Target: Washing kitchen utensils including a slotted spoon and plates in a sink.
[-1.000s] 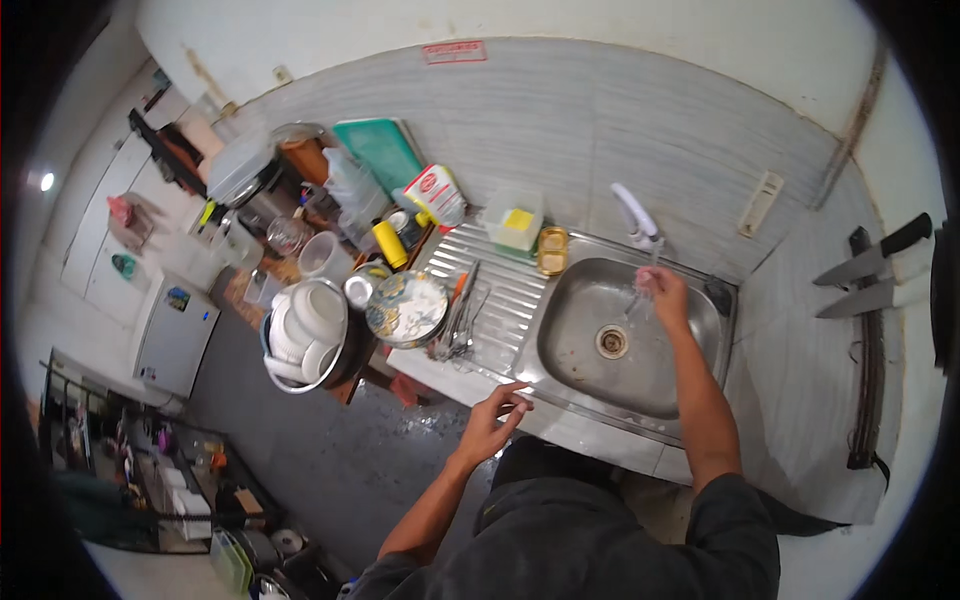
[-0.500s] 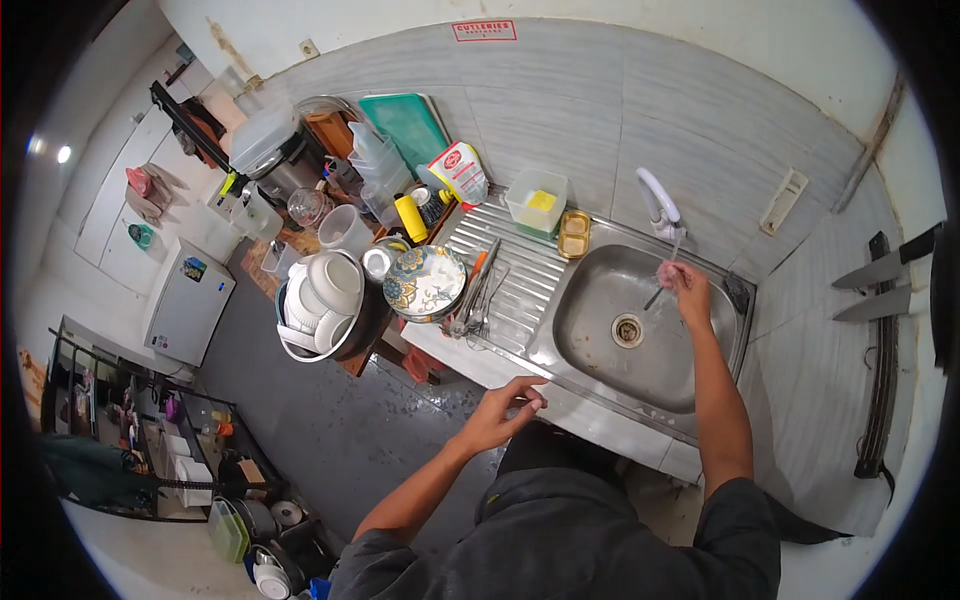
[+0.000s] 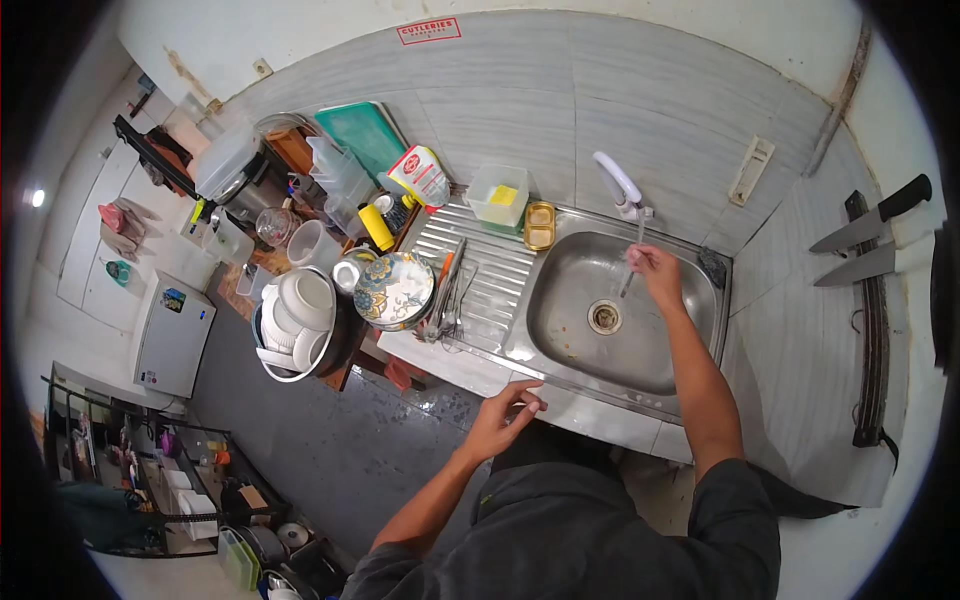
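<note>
**A:** What's in the right hand (image 3: 660, 268)?

**B:** A thin utensil (image 3: 627, 284), too small to identify. Fingers pinched round its top end, the rest slanting down into the steel sink (image 3: 560, 310), above the drain (image 3: 604, 317). Hand sits directly beneath the white tap (image 3: 620, 183).

**A:** Left hand (image 3: 505, 418)?

**B:** Holding nothing. Fingers loosely curled, tips touching the front rim of the sink unit.

**A:** Surroundings?

**B:** Cutlery (image 3: 449, 292) lying on the ribbed drainboard, left of the basin. A patterned plate (image 3: 396, 291) at the board's left edge. A basin of white bowls (image 3: 297, 318) further left. Small soap dish (image 3: 539, 225) behind the sink. Two knives (image 3: 868, 242) on the wall rack, well apart to the right.
</note>
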`<state>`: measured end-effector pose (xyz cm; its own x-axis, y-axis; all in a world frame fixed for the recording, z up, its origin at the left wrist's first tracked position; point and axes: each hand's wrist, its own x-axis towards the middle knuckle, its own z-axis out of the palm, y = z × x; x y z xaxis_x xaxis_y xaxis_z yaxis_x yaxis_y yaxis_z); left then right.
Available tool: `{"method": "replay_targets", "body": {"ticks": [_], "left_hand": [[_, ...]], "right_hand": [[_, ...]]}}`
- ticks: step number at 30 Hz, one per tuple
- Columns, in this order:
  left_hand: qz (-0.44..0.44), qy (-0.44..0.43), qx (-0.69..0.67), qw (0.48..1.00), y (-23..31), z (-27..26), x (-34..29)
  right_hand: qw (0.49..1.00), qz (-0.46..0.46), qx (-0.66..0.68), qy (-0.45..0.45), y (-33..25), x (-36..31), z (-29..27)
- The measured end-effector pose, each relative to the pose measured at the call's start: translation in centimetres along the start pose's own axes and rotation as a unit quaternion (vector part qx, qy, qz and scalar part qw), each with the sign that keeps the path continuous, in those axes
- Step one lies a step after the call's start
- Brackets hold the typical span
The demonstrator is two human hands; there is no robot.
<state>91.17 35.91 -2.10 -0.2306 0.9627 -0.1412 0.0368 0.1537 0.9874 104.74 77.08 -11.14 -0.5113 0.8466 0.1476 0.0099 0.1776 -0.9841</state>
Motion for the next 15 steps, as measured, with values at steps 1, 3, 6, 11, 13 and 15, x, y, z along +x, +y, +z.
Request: {"method": "replay_targets", "body": {"ticks": [1, 3, 6, 11, 13, 15], "left_hand": [[0.01, 0.009, -0.009, 1.0, -0.1, 0.6, 0.6], [0.018, 0.019, -0.018, 0.999, 0.1, 1.1, 0.8], [0.031, -0.008, -0.001, 0.999, 0.8, 1.1, 0.3], [0.003, -0.01, -0.023, 1.0, -1.1, -0.4, -0.4], [-0.002, -0.026, -0.055, 0.998, -2.3, -0.1, 1.6], [0.006, -0.047, -0.1, 0.994, -4.5, 1.0, 5.1]], "right_hand": [[1.0, -0.005, 0.017, 0.005, 0.4, 0.3, 0.0], [0.999, -0.008, 0.035, 0.008, 0.5, 0.8, 0.5], [1.0, 0.007, 0.024, 0.016, 0.1, 1.2, 1.4], [0.993, -0.029, -0.017, 0.113, -1.0, -0.5, 1.3], [0.985, -0.033, -0.007, 0.17, -1.5, -2.6, 1.6], [0.948, 0.024, 0.162, 0.271, -0.9, -4.9, 1.6]]}}
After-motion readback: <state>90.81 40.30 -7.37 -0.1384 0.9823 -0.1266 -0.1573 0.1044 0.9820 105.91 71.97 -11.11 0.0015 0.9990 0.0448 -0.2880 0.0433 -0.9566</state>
